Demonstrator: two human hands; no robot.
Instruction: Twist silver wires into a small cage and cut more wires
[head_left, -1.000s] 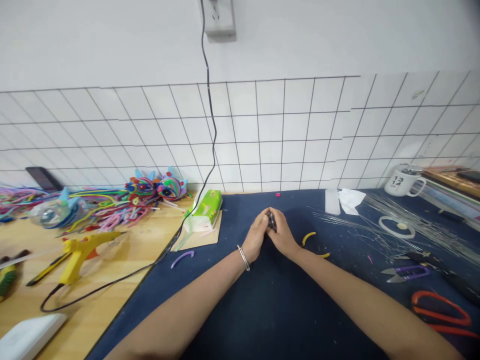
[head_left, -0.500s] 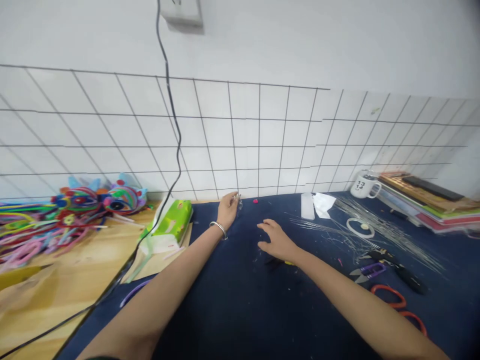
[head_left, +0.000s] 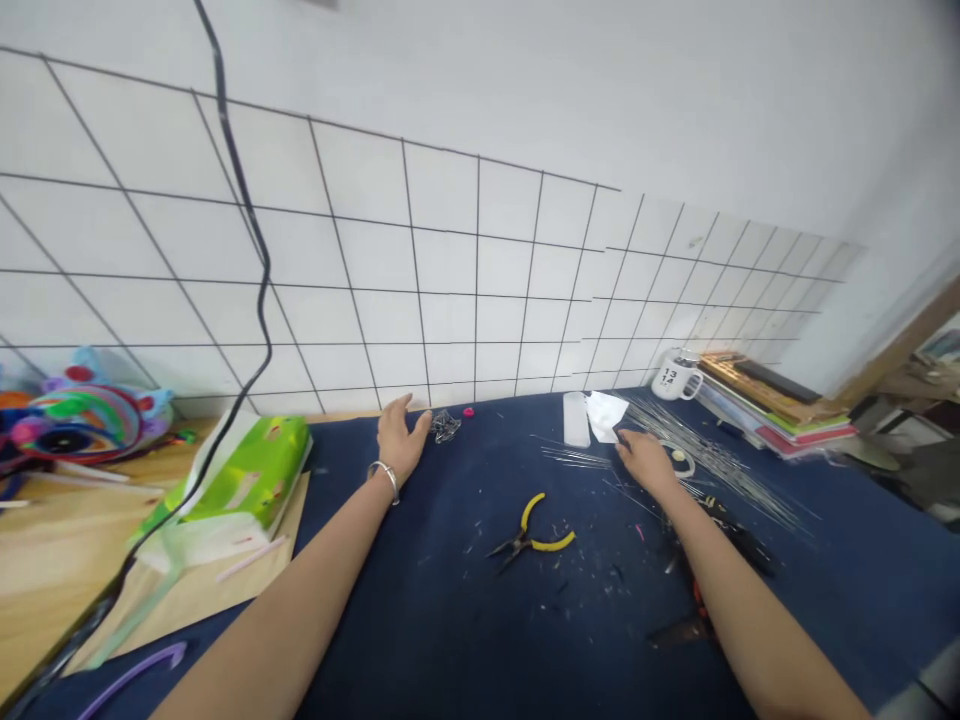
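Observation:
My left hand (head_left: 401,440) is over the far part of the dark blue cloth, its thumb and fingers apart and nothing in it. Just right of its thumb lies a small tangled bunch of silvery wire (head_left: 445,425), with a tiny pink piece (head_left: 469,412) beyond. My right hand (head_left: 646,462) is low over the thin metal wires (head_left: 577,457) on the right, fingers drawn together. What sits at its fingertips is too small to make out. Yellow-handled pliers (head_left: 531,535) lie with handles spread between my forearms.
White paper (head_left: 606,415) and a pale rectangular case (head_left: 576,420) lie near the right hand. A mug (head_left: 675,378) and stacked books (head_left: 780,410) stand at the back right. A green tissue pack (head_left: 255,470) is on the left. A black cable (head_left: 262,290) hangs across the wall.
My left hand has let go of the wire bunch and opened. My right hand has moved right, from above the pliers to the wires, its fingers closing. The view has turned right.

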